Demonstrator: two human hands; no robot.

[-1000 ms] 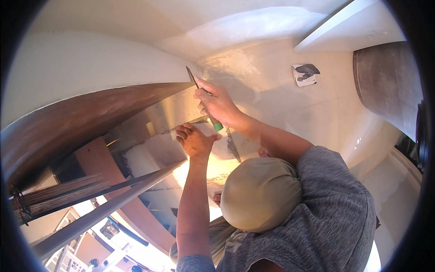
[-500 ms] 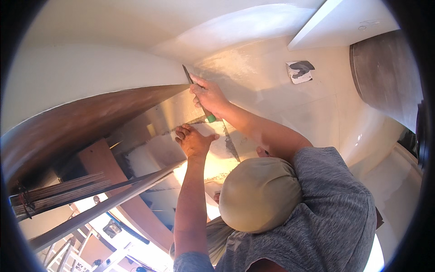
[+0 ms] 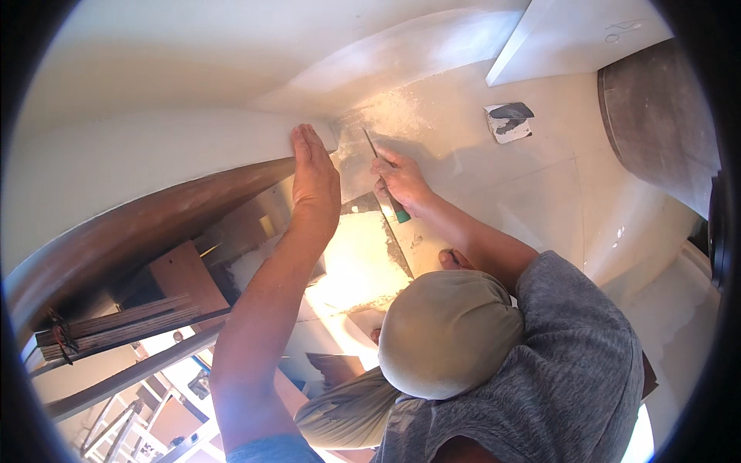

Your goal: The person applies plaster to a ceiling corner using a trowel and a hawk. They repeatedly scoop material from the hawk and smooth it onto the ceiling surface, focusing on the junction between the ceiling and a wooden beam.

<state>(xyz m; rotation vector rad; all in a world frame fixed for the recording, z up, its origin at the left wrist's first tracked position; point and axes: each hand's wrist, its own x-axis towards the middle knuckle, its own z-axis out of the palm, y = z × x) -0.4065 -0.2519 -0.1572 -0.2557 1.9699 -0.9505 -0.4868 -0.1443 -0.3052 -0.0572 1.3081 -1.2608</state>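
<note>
My left hand [image 3: 315, 174] lies flat with its fingers stretched out against the end of a pale, low panel [image 3: 193, 154] with a curved brown underside. To its right, my right hand [image 3: 404, 183] is closed around the green handle of a long, thin, dark tool [image 3: 399, 210]. The tool looks like a file, though its blade shows only edge-on. Its tip points up and away, just above the dusty corner of the pale floor surface [image 3: 525, 185], and I cannot tell whether it touches. My bent knee [image 3: 451, 332] in khaki cloth is close below.
A small white block with a dark grey sheet [image 3: 509, 122] lies to the far right. Beyond it stands a white upright panel [image 3: 579, 38], beside a curved dark panel [image 3: 656, 123]. An opening with wooden boards [image 3: 116, 328] drops away at the lower left.
My left hand has moved up from the bright floor opening onto the pale panel's end. My right hand has shifted right and slightly down with the tool, away from the panel's corner.
</note>
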